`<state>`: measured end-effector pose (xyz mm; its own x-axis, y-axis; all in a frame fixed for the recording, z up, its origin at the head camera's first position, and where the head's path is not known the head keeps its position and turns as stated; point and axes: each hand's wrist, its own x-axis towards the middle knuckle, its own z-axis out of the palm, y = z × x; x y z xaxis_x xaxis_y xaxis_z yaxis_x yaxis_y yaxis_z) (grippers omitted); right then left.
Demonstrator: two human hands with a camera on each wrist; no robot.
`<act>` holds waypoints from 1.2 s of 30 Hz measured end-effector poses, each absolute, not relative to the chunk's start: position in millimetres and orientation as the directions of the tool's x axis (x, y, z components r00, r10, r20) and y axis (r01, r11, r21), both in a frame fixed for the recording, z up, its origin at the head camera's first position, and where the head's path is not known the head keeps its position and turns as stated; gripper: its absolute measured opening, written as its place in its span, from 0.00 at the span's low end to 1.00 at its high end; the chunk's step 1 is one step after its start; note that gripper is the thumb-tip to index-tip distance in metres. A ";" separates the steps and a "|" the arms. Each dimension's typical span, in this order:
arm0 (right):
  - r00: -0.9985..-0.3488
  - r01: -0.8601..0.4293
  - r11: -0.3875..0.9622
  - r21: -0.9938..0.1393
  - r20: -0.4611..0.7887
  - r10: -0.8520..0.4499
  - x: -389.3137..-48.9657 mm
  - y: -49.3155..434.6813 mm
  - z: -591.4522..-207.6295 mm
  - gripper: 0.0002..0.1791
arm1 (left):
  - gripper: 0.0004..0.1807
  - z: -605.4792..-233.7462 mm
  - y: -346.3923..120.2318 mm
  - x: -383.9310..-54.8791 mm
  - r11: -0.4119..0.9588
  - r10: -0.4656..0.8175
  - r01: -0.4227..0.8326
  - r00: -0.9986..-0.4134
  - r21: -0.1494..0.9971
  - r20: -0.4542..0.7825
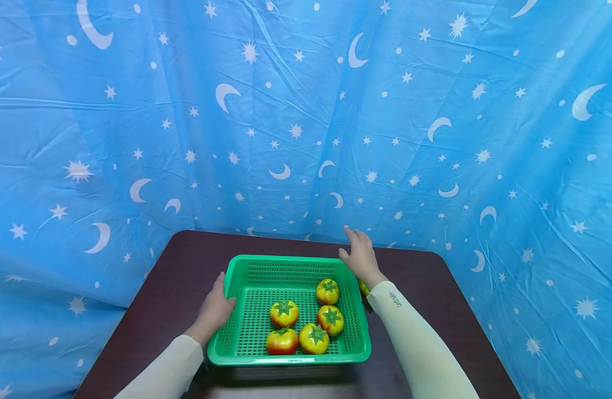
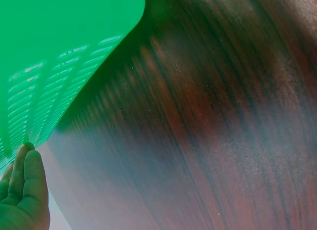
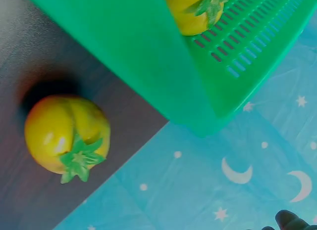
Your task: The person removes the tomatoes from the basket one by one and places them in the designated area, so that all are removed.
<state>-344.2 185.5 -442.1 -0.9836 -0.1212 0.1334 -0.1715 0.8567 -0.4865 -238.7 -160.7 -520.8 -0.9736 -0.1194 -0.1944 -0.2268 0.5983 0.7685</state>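
A green plastic basket (image 1: 286, 259) with slotted walls holds several yellow-and-red tomatoes (image 1: 314, 338) with green star-shaped leaves, gathered toward its front and right. My left hand (image 1: 217, 306) is at the basket's left wall; in the left wrist view its fingers (image 2: 34, 178) are extended up along the slotted side. Above the back right corner reaches my right hand (image 1: 362, 256), fingers spread and nothing held. Another tomato (image 3: 49, 136) lies on the table outside the basket's right wall. From the head view, my right forearm mostly hides it.
The dark brown table (image 1: 411, 271) extends to both sides of the basket. A blue curtain (image 1: 306, 138) with white moons and stars hangs behind the table's back edge and along both sides.
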 end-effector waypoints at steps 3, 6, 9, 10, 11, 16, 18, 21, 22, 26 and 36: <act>-0.979 -0.195 0.852 -0.487 0.144 -0.142 -343.5 182.6 -439.7 0.36 | 0.43 -520.0 -160.4 -238.5 0.596 -0.120 -0.228 -0.973 0.770 -0.196; -0.975 -0.218 0.848 -0.484 0.155 -0.163 -342.4 180.0 -437.1 0.35 | 0.43 -519.2 -160.2 -238.6 0.596 -0.120 -0.229 -0.973 0.770 -0.197; -0.972 -0.231 0.845 -0.481 0.155 -0.178 -340.8 176.7 -435.6 0.36 | 0.43 -518.7 -160.0 -238.5 0.596 -0.120 -0.233 -0.972 0.768 -0.201; -0.971 -0.234 0.846 -0.478 0.152 -0.183 -340.1 175.5 -435.5 0.36 | 0.43 -518.2 -159.8 -238.2 0.597 -0.121 -0.232 -0.972 0.768 -0.200; -0.971 -0.235 0.847 -0.477 0.149 -0.186 -339.3 174.2 -435.4 0.36 | 0.43 -518.2 -159.8 -238.2 0.597 -0.121 -0.232 -0.972 0.768 -0.200; -0.969 -0.247 0.848 -0.468 0.130 -0.211 -334.5 167.9 -436.9 0.35 | 0.43 -518.7 -159.7 -237.7 0.595 -0.122 -0.236 -0.971 0.768 -0.205; -0.967 -0.254 0.849 -0.463 0.121 -0.223 -332.2 165.4 -437.5 0.35 | 0.43 -518.6 -159.6 -237.1 0.595 -0.121 -0.238 -0.971 0.768 -0.207; -0.960 -0.278 0.848 -0.451 0.117 -0.253 -328.4 161.7 -438.2 0.35 | 0.43 -518.7 -159.6 -236.5 0.594 -0.122 -0.240 -0.970 0.768 -0.209; -0.958 -0.286 0.846 -0.451 0.116 -0.262 -327.0 160.6 -438.2 0.35 | 0.43 -518.8 -159.7 -236.5 0.594 -0.122 -0.240 -0.970 0.767 -0.209; -0.949 -0.313 0.845 -0.433 0.112 -0.295 -323.3 156.4 -439.6 0.35 | 0.43 -518.9 -159.8 -236.7 0.595 -0.123 -0.238 -0.971 0.768 -0.206; -0.939 -0.342 0.856 -0.389 0.100 -0.330 -319.8 151.8 -450.5 0.35 | 0.42 -520.4 -159.7 -237.7 0.608 -0.128 -0.213 -0.977 0.765 -0.170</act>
<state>-319.8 151.8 -450.5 -0.9389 -0.3296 0.0996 -0.3416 0.8558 -0.3885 -237.7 -159.7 -520.4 -0.9771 -0.1278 -0.1701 -0.2127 0.6083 0.7647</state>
